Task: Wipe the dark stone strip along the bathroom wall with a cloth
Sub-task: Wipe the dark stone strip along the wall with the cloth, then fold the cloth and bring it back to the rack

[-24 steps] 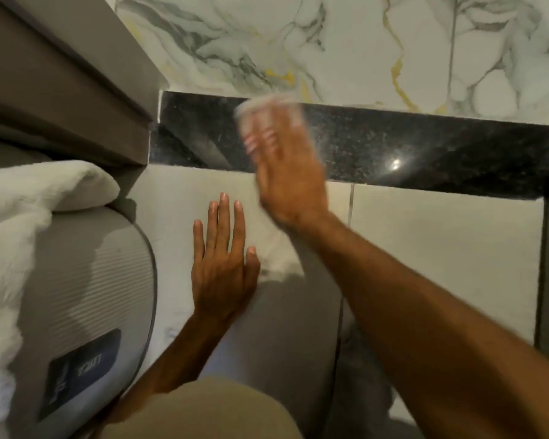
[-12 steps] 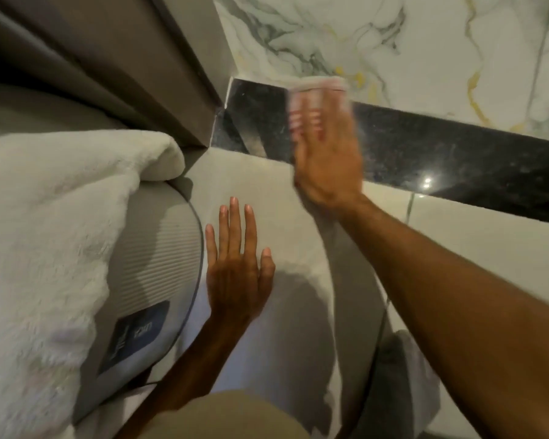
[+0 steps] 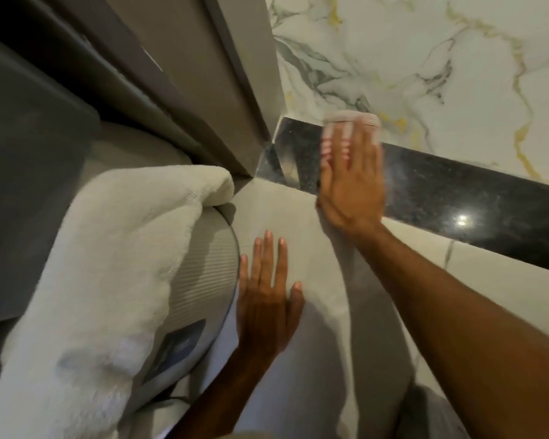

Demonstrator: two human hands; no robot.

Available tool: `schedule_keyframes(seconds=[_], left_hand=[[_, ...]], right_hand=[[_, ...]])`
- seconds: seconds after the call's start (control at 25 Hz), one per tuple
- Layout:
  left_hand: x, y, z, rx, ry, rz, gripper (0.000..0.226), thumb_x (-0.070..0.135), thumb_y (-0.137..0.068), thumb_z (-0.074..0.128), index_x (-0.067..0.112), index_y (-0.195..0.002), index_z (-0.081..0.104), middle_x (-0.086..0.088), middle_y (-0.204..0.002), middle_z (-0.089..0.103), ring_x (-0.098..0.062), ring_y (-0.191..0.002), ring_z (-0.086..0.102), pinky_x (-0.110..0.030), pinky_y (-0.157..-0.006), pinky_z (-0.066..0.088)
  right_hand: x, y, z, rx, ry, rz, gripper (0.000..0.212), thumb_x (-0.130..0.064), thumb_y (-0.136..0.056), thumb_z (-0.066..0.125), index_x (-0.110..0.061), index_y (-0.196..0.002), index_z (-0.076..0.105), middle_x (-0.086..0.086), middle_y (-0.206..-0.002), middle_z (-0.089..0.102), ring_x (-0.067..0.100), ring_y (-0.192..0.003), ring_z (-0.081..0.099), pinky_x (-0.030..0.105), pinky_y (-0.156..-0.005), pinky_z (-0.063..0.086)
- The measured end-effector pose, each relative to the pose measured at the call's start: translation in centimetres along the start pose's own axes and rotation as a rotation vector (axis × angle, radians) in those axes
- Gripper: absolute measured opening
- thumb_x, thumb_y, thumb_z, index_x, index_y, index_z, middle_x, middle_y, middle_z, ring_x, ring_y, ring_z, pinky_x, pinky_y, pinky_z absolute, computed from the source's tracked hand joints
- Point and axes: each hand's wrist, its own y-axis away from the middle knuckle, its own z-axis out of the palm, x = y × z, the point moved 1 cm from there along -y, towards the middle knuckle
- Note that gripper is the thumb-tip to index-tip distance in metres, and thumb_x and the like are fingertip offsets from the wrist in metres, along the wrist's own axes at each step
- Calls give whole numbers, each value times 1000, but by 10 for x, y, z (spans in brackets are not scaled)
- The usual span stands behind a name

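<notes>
The dark polished stone strip [image 3: 441,198] runs along the wall between white veined marble above and pale tile below. My right hand [image 3: 351,182] lies flat on the strip near its left end and presses a light cloth with pink stripes [image 3: 336,134] against the stone; the hand is blurred and the cloth shows only past the fingertips. My left hand [image 3: 267,299] rests flat, fingers apart, on the pale tile [image 3: 282,210] below, holding nothing.
A grey door frame [image 3: 235,90] meets the strip's left end. A grey ribbed round object [image 3: 203,280] with a dark label sits on the left, draped with a fluffy white towel [image 3: 108,264]. White marble with gold veins [image 3: 425,74] is above the strip.
The view has swung right and closer, so the door frame and towel fill more of the left. My right hand with the cloth stays on the strip near its left end; the left hand stays planted.
</notes>
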Motion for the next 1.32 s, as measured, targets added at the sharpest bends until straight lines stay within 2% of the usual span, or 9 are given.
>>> schedule_keyframes(seconds=[0.12,0.24,0.48,0.68,0.84,0.92,1.04,1.12,1.32], left_hand=[[-2,0,1,2,-3,-16,69,49,-113,16,13,-172,16,-12,-181,15,-24,-169,10,-52,-138,15],[3,0,-4,-26,-39,-25,71,45,-110,26,9,-171,17,-13,-180,14,-27,-168,14,-56,-135,23],[1,0,1,-45,-32,-30,73,49,-111,19,9,-171,14,-14,-181,13,-27,-169,11,-56,-137,18],[5,-2,-7,-10,-36,-13,72,43,-109,26,2,-168,24,-20,-178,20,-33,-166,20,-61,-133,28],[1,-2,-1,-13,-15,-13,72,46,-111,17,4,-170,19,-17,-180,15,-29,-168,13,-56,-137,17],[2,-4,0,-42,-36,-38,72,47,-111,17,5,-170,17,-17,-180,13,-30,-168,12,-55,-137,16],[17,-4,-21,-143,-59,-79,75,47,-110,17,3,-170,13,-20,-180,8,-33,-168,8,-58,-136,17],[33,-5,-51,-212,-34,-35,75,51,-111,12,5,-171,12,-18,-180,6,-33,-168,6,-58,-136,16],[76,11,-188,-226,2,103,71,47,-112,18,5,-168,27,-17,-176,28,-34,-165,24,-57,-136,19]], right_hand=[[-30,28,24,-107,82,-397,67,-40,-119,25,-20,-178,0,11,-187,-4,29,-175,-4,51,-144,9],[30,85,9,-133,131,-514,65,-42,-117,26,-27,-178,7,5,-188,2,23,-176,0,55,-142,21],[10,0,1,78,42,80,68,-43,-120,23,-19,-178,-2,11,-187,-6,29,-175,-4,52,-145,10],[32,93,14,-139,101,-574,66,-40,-116,36,-24,-177,17,8,-187,11,27,-175,11,54,-141,27],[105,64,-30,174,-13,166,65,-37,-116,40,-25,-177,19,6,-187,16,30,-173,17,55,-137,36],[94,57,-32,228,-90,352,63,-31,-119,40,-23,-177,19,6,-187,13,32,-172,21,53,-133,42],[54,122,-35,20,-194,295,82,0,-112,51,-31,-178,12,-3,-188,1,28,-169,29,31,-111,48],[42,173,-54,-212,-248,267,90,12,-104,54,-24,-177,18,2,-188,3,29,-173,20,37,-129,36],[8,208,-172,-432,-757,678,58,-22,-121,46,-24,-176,26,-5,-184,25,25,-170,29,59,-134,39]])
